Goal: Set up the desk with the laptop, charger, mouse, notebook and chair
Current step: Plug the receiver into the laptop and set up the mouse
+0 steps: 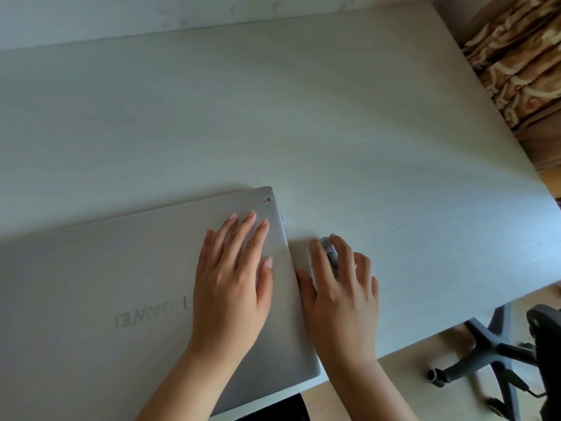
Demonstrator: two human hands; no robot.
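Note:
A closed silver laptop (121, 284) lies on the pale desk (303, 117) near its front edge, lid logo facing away from me. My left hand (233, 281) rests flat on the right part of the lid, fingers straight. Just right of the laptop sits a white and grey mouse (329, 259), mostly covered by my right hand (340, 287), whose fingers and thumb curl round it. The dark chair (513, 357) stands off the desk's right front corner, only its wheeled base and part of the seat showing. No charger or notebook is in view.
A patterned brown curtain (522, 56) hangs past the desk's right end. A pale wall (121, 13) runs behind the desk. Light wooden floor (406, 375) shows under the front edge.

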